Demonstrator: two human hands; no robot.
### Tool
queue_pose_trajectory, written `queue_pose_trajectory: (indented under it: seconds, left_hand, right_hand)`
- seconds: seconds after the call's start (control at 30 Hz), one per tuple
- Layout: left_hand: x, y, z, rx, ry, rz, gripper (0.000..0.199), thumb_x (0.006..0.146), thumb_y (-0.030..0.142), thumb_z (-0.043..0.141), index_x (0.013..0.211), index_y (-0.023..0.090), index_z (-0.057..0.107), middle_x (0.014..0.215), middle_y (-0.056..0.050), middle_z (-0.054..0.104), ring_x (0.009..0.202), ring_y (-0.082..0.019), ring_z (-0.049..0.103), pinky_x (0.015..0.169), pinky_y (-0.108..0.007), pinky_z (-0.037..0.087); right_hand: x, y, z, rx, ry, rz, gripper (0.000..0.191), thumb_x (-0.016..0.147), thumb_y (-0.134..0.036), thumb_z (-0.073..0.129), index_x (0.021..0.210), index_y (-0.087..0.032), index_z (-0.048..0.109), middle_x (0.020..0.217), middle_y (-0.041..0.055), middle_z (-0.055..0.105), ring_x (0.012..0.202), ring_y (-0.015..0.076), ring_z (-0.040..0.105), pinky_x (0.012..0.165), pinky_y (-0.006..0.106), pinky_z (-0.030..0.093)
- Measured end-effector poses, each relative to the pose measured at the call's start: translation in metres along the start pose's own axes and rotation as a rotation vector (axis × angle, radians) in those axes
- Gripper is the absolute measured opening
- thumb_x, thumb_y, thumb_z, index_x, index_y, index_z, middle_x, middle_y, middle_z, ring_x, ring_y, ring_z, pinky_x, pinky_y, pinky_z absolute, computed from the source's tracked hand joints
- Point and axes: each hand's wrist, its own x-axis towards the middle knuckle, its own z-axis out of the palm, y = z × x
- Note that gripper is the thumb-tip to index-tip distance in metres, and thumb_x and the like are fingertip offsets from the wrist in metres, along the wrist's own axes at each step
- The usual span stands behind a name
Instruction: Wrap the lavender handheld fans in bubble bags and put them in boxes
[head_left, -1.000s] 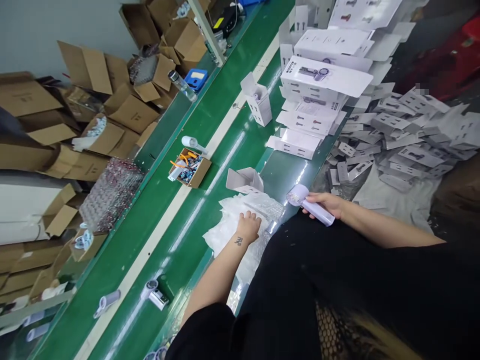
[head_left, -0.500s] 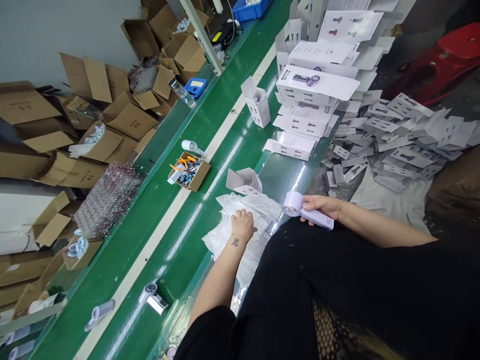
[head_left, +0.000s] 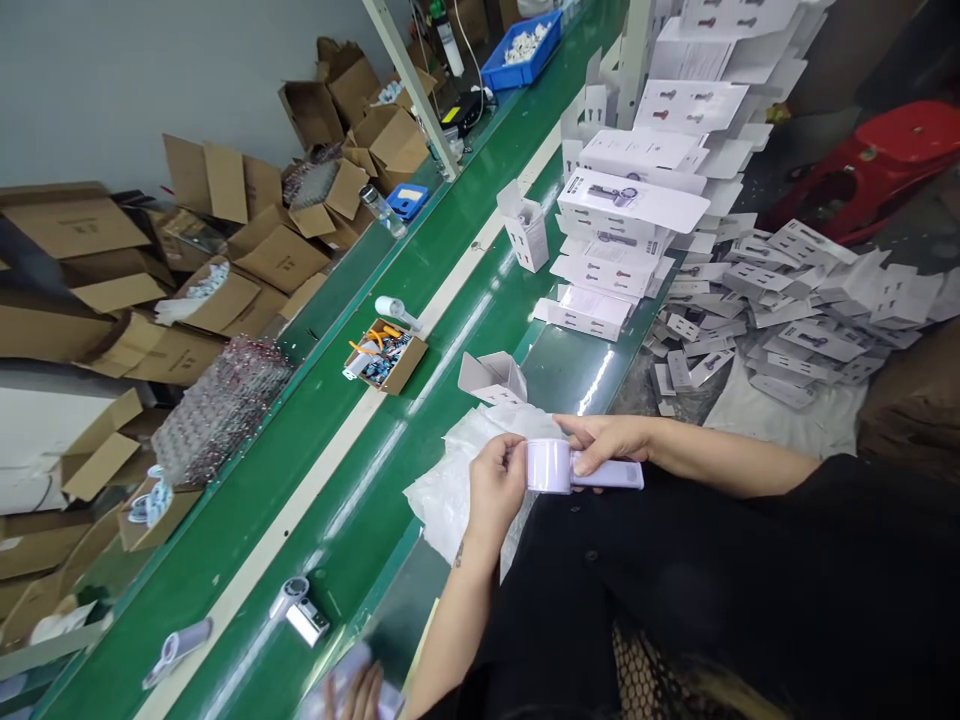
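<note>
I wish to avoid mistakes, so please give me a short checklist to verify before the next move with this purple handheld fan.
1. Handheld fan held by its handle in the right hand: ok.
2. Left hand at the fan's head: ok.
3. Front of the fan's head open to inspection: not ok, turned out of sight.
4. Left fingertips pinching something: cannot tell.
5. Nearby white box open: ok.
6. Other person's hand apart from this fan: ok.
</note>
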Motion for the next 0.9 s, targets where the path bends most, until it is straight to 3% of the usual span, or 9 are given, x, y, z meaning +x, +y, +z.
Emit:
queue_pose_trajectory:
  seconds: [0.07, 0.13, 0.33, 0.43, 0.5, 0.6, 0.73, 0.8, 0.9]
  left_hand:
    - [-0.002, 0.005, 0.003, -0.296, 0.029, -0.093, 0.023, 0.083, 0.038, 0.054, 0.084, 0.017, 0.061, 0.067, 0.0, 0.059, 0.059, -0.011, 0.052, 0.057, -0.023, 0.042]
    - [-0.003, 0.006, 0.007, -0.356, 0.051, -0.073, 0.023, 0.082, 0.039, 0.055, 0.082, 0.017, 0.06, 0.067, 0.0, 0.058, 0.061, -0.012, 0.053, 0.059, -0.024, 0.043]
    - [0.009, 0.016, 0.039, -0.16, 0.008, 0.096, 0.018, 0.081, 0.037, 0.056, 0.097, 0.034, 0.065, 0.085, -0.004, 0.065, 0.095, -0.026, 0.06, 0.069, -0.039, 0.049]
    - [0.022, 0.021, 0.055, 0.131, -0.095, 0.358, 0.021, 0.084, 0.037, 0.056, 0.102, 0.044, 0.062, 0.095, -0.003, 0.066, 0.103, -0.028, 0.057, 0.072, -0.042, 0.05]
    - [0.028, 0.022, 0.061, 0.311, -0.159, 0.525, 0.023, 0.087, 0.037, 0.053, 0.109, 0.037, 0.061, 0.107, -0.005, 0.063, 0.102, -0.024, 0.057, 0.079, -0.041, 0.051]
    - [0.034, 0.018, 0.066, 0.367, -0.2, 0.588, 0.028, 0.091, 0.036, 0.05, 0.112, 0.02, 0.058, 0.115, -0.009, 0.058, 0.096, -0.018, 0.058, 0.085, -0.038, 0.05]
    - [0.047, 0.014, 0.075, 0.458, -0.24, 0.655, 0.023, 0.092, 0.019, 0.043, 0.108, 0.016, 0.059, 0.089, -0.009, 0.06, 0.086, -0.019, 0.058, 0.079, -0.035, 0.049]
    - [0.059, 0.013, 0.081, 0.548, -0.185, 0.648, 0.023, 0.09, 0.014, 0.042, 0.103, 0.015, 0.06, 0.08, -0.008, 0.059, 0.08, -0.021, 0.058, 0.074, -0.035, 0.048]
    - [0.081, 0.013, 0.091, 0.515, -0.007, 0.477, 0.012, 0.085, 0.016, 0.048, 0.088, 0.016, 0.06, 0.079, -0.007, 0.059, 0.077, -0.02, 0.059, 0.071, -0.032, 0.048]
  right_hand:
    - [0.0, -0.005, 0.007, -0.039, 0.083, -0.028, 0.072, 0.065, -0.018, 0.078, 0.126, -0.019, 0.041, 0.095, 0.0048, 0.064, 0.077, 0.0185, 0.068, 0.061, 0.028, 0.058]
    - [-0.006, -0.006, 0.007, -0.043, 0.191, -0.069, 0.054, 0.067, -0.022, 0.076, 0.114, -0.018, 0.048, 0.093, 0.0044, 0.063, 0.075, 0.0179, 0.068, 0.059, 0.028, 0.058]
    - [-0.023, 0.003, 0.005, -0.043, 0.422, -0.068, 0.044, 0.071, -0.025, 0.073, 0.103, -0.021, 0.044, 0.09, 0.0013, 0.062, 0.068, 0.016, 0.067, 0.054, 0.029, 0.058]
    - [-0.03, 0.001, 0.0, 0.009, 0.519, -0.118, 0.046, 0.068, -0.026, 0.074, 0.101, -0.021, 0.043, 0.084, 0.0, 0.063, 0.064, 0.0164, 0.066, 0.05, 0.028, 0.056]
    - [-0.038, 0.0, -0.008, 0.055, 0.567, -0.169, 0.044, 0.069, -0.027, 0.074, 0.1, -0.02, 0.043, 0.085, 0.0024, 0.065, 0.066, 0.0188, 0.067, 0.048, 0.029, 0.056]
    - [-0.048, 0.003, -0.023, 0.093, 0.635, -0.155, 0.038, 0.073, -0.027, 0.071, 0.098, -0.019, 0.045, 0.085, 0.0069, 0.067, 0.069, 0.0222, 0.068, 0.047, 0.029, 0.056]
    - [-0.047, 0.011, -0.038, 0.164, 0.717, -0.119, 0.032, 0.075, -0.022, 0.067, 0.098, -0.018, 0.045, 0.079, 0.0081, 0.068, 0.068, 0.0245, 0.069, 0.046, 0.031, 0.056]
    - [-0.043, 0.012, -0.041, 0.191, 0.725, -0.135, 0.029, 0.076, -0.021, 0.066, 0.096, -0.018, 0.045, 0.079, 0.0088, 0.069, 0.07, 0.0255, 0.07, 0.046, 0.032, 0.056]
    - [-0.036, 0.01, -0.041, 0.239, 0.742, -0.188, 0.025, 0.077, -0.019, 0.064, 0.092, -0.018, 0.044, 0.078, 0.0087, 0.069, 0.07, 0.0258, 0.07, 0.046, 0.031, 0.056]
